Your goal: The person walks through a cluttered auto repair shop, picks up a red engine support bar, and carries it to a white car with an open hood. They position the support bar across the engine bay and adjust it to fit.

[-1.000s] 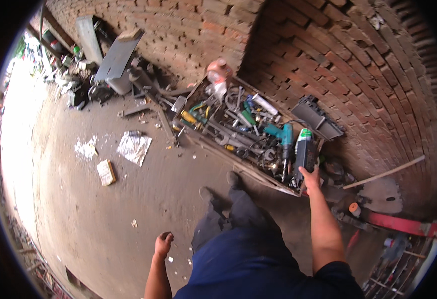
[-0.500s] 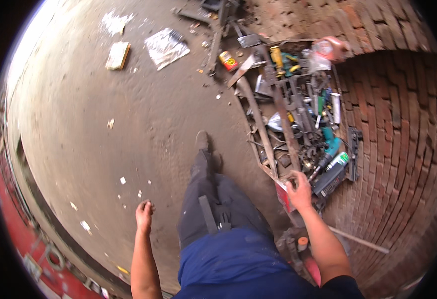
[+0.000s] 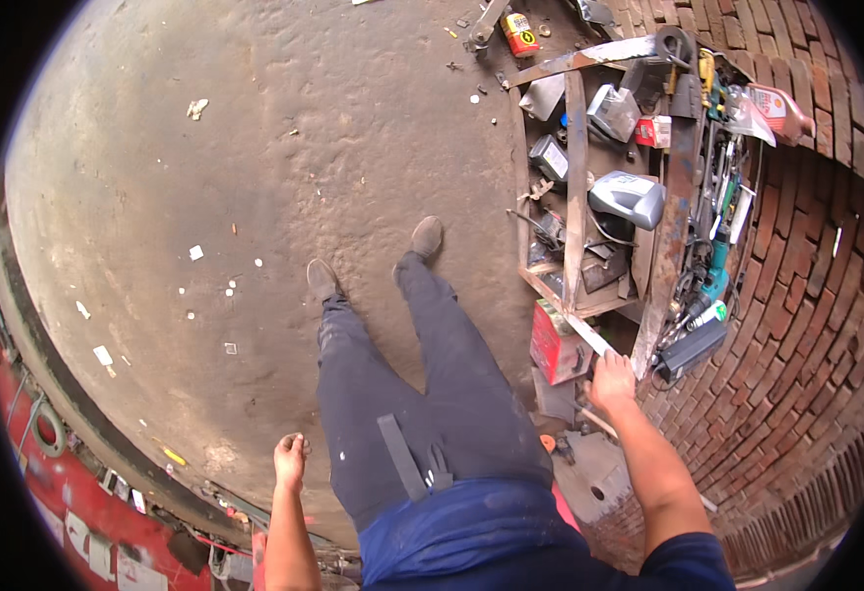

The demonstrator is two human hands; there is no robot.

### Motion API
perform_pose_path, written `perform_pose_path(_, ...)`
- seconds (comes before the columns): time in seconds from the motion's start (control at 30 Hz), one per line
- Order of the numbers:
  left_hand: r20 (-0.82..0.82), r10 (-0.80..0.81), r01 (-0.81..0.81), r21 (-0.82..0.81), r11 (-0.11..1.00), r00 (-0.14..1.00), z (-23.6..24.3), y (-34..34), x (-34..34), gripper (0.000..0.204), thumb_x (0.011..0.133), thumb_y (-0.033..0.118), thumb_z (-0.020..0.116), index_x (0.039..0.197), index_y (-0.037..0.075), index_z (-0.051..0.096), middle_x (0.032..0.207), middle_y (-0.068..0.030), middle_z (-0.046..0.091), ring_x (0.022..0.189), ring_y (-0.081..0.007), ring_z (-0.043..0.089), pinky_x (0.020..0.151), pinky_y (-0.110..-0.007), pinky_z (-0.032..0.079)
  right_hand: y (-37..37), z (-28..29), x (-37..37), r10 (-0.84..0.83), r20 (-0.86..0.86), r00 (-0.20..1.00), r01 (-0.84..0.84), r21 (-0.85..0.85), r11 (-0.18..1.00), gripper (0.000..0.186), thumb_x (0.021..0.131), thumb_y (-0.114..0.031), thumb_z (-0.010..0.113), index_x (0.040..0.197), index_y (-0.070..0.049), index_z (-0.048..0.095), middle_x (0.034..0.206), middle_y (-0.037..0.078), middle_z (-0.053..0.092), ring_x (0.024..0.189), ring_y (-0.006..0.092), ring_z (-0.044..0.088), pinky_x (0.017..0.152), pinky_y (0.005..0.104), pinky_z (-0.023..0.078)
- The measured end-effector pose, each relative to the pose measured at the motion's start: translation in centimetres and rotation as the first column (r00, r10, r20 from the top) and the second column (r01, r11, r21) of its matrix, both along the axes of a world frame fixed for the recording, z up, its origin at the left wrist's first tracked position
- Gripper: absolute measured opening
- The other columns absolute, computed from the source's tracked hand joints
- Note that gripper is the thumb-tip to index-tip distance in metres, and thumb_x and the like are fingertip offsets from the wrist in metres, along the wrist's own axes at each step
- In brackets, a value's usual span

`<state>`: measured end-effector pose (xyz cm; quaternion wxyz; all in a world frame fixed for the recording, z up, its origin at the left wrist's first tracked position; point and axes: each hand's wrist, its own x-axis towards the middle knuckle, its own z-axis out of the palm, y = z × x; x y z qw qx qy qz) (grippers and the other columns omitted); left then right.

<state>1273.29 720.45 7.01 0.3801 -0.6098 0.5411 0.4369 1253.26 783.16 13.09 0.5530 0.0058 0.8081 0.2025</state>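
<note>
Floor (image 3: 186,167) fills the left and middle, and brick wall (image 3: 806,295) rises at the right. Between them runs the metal stand (image 3: 684,167). The red box (image 3: 562,347) shows beneath its near end. At the right of that end lies the dark case (image 3: 693,353), with the teal drill (image 3: 715,268) farther along: both at rest, neither in hand. The grey jug (image 3: 629,199) is untouched too; nothing is lifted off the stand. The right hand (image 3: 612,382) has bent fingers at the stand's near corner; whether they grip it, I cannot tell. The left hand (image 3: 291,461), near left and well apart, has half-curled fingers; any small thing inside would be hidden.
</note>
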Motion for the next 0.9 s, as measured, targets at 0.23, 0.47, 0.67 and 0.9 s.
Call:
perform_pose_path(0.23, -0.128, 0.015, -0.005, 0.082, 0.997, 0.992, -4.2, -3.4, -1.2, 0.026, 0.099, 0.020, 0.058, 0.115, -0.001, 0.062, 0.092, -0.0041, 0.066, 0.077, -0.0094, 0.059, 0.069, -0.024, 0.045, 1.0, -1.3, 1.8, 0.297, 0.100, 0.950, -0.312, 0.199, 0.929, 0.056, 0.094, -0.024, 0.044, 0.144, 0.003, 0.042, 0.154, 0.020, 0.033, 0.145, 0.0340, 0.027, 0.120, 0.0450, 0.019)
perform_pose_path(0.47, -0.051, 0.157, -0.150, 0.115, 0.982, 0.986, -5.2, -8.8, 6.4, 0.028, 0.099, 0.024, 0.059, 0.114, 0.001, 0.062, 0.090, -0.0040, 0.066, 0.075, -0.0104, 0.060, 0.069, -0.025, 0.045, -5.6, 1.5, -6.3, 0.067, -0.667, 0.742, -0.051, 0.044, 0.998, 0.048, 0.078, -0.015, 0.068, 0.121, -0.002, 0.053, 0.124, 0.018, 0.053, 0.117, 0.0368, 0.052, 0.097, 0.0451, 0.043)
perform_pose_path(0.67, -0.022, 0.211, -0.208, 0.111, 0.972, 0.977, -6.4, -10.8, 8.7, 0.026, 0.099, 0.024, 0.059, 0.111, 0.001, 0.062, 0.088, -0.0041, 0.065, 0.072, -0.0107, 0.058, 0.066, -0.024, 0.044, -3.3, 1.7, -7.6, -0.055, -0.908, 0.416, 0.309, 0.084, 0.947, 0.070, 0.082, -0.025, 0.070, 0.140, 0.003, 0.041, 0.137, 0.026, 0.047, 0.133, 0.0402, 0.041, 0.111, 0.0454, 0.034)
perform_pose_path(0.9, -0.079, 0.264, -0.251, 0.143, 0.957, 0.961, -7.6, -11.8, 8.7, 0.025, 0.099, 0.023, 0.060, 0.110, 0.001, 0.061, 0.086, -0.0029, 0.063, 0.070, -0.0095, 0.055, 0.064, -0.024, 0.043, -0.7, 0.7, -8.4, -0.395, -0.850, 0.348, 0.555, -0.153, 0.818, 0.091, 0.083, -0.042, 0.070, 0.145, 0.012, 0.031, 0.151, 0.029, 0.035, 0.142, 0.0378, 0.032, 0.118, 0.0395, 0.025)
